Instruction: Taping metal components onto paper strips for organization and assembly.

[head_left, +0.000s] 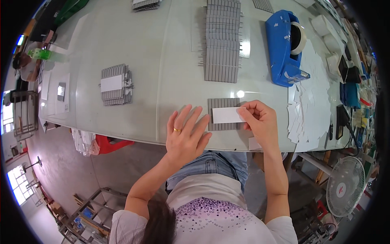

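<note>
A grey slatted piece (224,127) lies flat near the table's front edge. Over it is a white paper strip (226,115), its right end pinched between the thumb and fingers of my right hand (259,120). My left hand (185,132) is just left of the slatted piece, palm down, fingers spread and holding nothing; a ring is on one finger. Further left sits a stack of similar grey slatted pieces (115,95) with a white paper strip (111,83) on top. A long overlapping row of grey slatted pieces (222,61) stretches away beyond my hands.
On the right stands a blue tape dispenser (280,53) with a tape roll (298,38). White paper strips (307,110) are heaped beside it. Another grey stack (146,4) is at the far edge. A fan (346,187) stands below right; a red stool (111,144) is under the table's left side.
</note>
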Demonstrator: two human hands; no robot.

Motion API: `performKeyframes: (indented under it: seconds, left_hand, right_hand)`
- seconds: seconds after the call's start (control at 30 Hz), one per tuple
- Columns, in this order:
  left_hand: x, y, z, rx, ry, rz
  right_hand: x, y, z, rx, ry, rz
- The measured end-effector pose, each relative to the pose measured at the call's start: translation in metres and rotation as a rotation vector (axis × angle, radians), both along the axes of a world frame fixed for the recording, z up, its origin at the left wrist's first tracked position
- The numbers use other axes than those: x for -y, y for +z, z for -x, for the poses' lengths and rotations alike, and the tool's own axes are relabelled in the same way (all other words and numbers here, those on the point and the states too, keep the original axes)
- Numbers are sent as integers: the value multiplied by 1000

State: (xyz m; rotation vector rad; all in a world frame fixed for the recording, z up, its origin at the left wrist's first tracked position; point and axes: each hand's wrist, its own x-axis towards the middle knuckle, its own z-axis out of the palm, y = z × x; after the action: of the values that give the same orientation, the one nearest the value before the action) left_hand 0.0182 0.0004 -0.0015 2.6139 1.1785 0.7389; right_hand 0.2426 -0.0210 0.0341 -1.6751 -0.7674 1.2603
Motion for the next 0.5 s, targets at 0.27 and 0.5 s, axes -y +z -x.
performKeyframes:
  seconds: [0.27,0.5]
  left_hand:
    - [0,1,3,-24,-13,3]
    - [0,2,2,-46,-16,-21]
  right_hand:
    - [1,-5,10,62,27,-22]
    - [1,-5,11,91,45,-27]
